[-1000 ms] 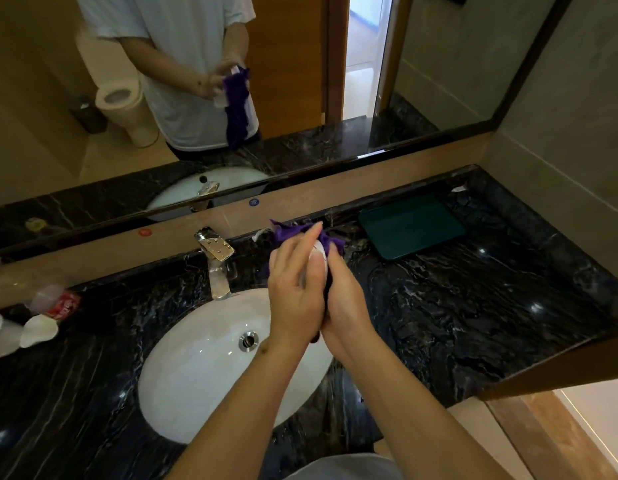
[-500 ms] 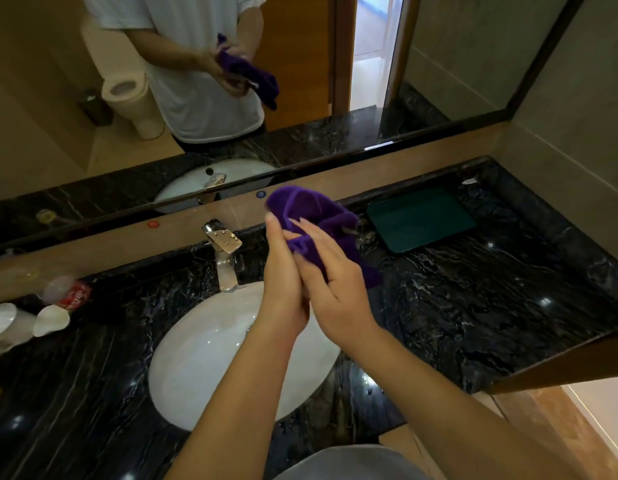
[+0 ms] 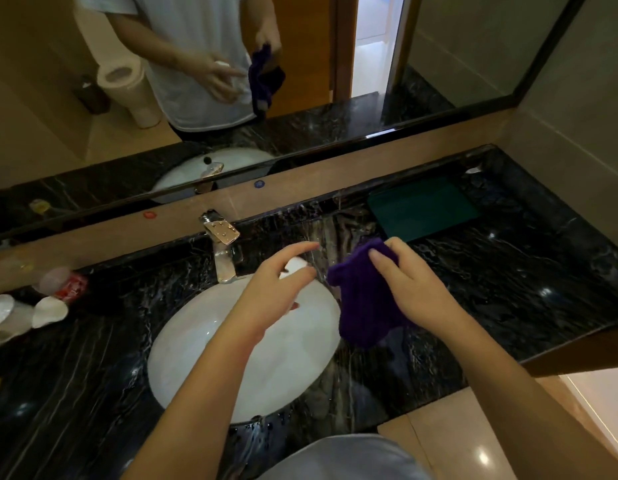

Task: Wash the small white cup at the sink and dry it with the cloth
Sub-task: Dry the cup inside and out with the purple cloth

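Note:
My left hand [image 3: 273, 289] holds the small white cup [image 3: 295, 266] above the back rim of the white oval sink [image 3: 203, 368]; only a sliver of the cup shows between the fingers. My right hand [image 3: 414, 289] grips the purple cloth [image 3: 363, 306], which hangs down over the counter just right of the sink. A short gap separates cloth and cup. The chrome tap [image 3: 221, 244] stands behind the sink, left of the cup.
On the black marble counter [image 3: 508, 289], a dark green tray [image 3: 421, 207] lies at the back right. Several white cups [image 3: 48, 311] and a red-labelled bottle [image 3: 63, 284] lie at the far left. A mirror [image 3: 300, 64] runs along the back. The counter's edge drops off at right.
My hands have come apart: the right hand drew the cloth off the cup and to the right, while the left keeps the cup over the sink.

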